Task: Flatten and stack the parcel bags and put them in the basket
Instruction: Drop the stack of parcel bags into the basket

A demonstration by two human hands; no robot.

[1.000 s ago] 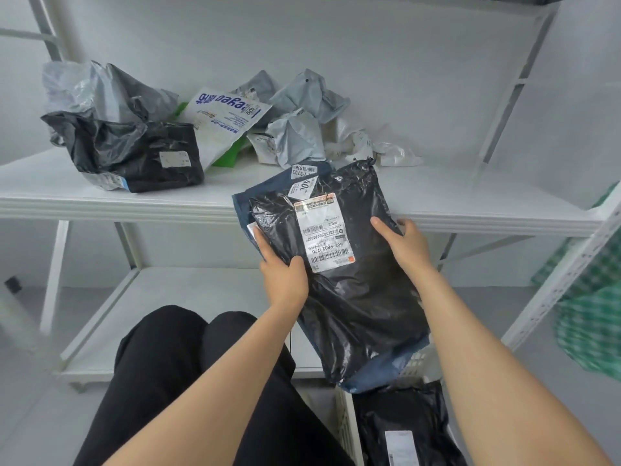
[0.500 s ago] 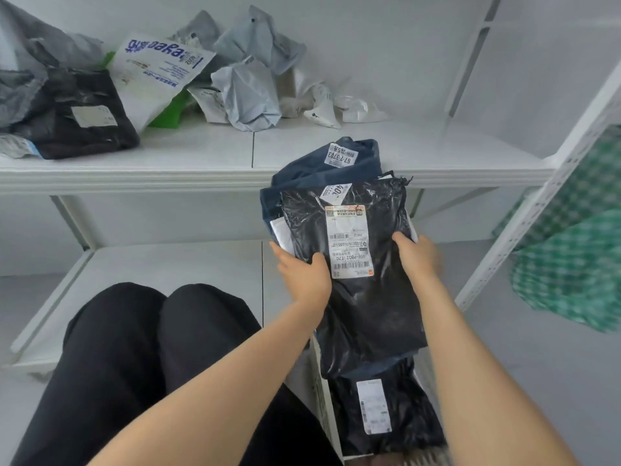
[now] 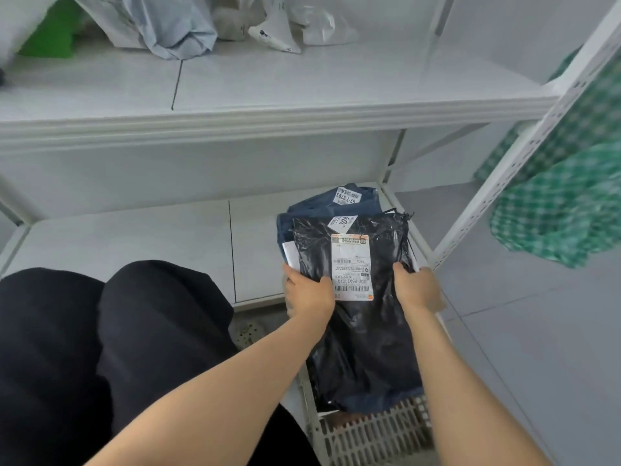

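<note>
Fingers [image 3: 400, 268] of left hand [image 3: 309, 292] and right hand [image 3: 416, 290] clamp the stack [image 3: 366, 348]; it looks ready to lower flat into the basket [image 3: 379, 432], bottom centre.

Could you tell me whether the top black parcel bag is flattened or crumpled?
Flattened: the black bag lies flat on the blue bag, its label smooth, with only fine wrinkles.

One left hand [image 3: 311, 295], one right hand [image 3: 418, 290], one black bag [image 3: 366, 348], one blue bag [image 3: 312, 210], one basket [image 3: 376, 432].

White metal shelving [image 3: 302, 119] on grey tiled floor [image 3: 537, 331]; green checked cloth [image 3: 564, 210] at right
</note>
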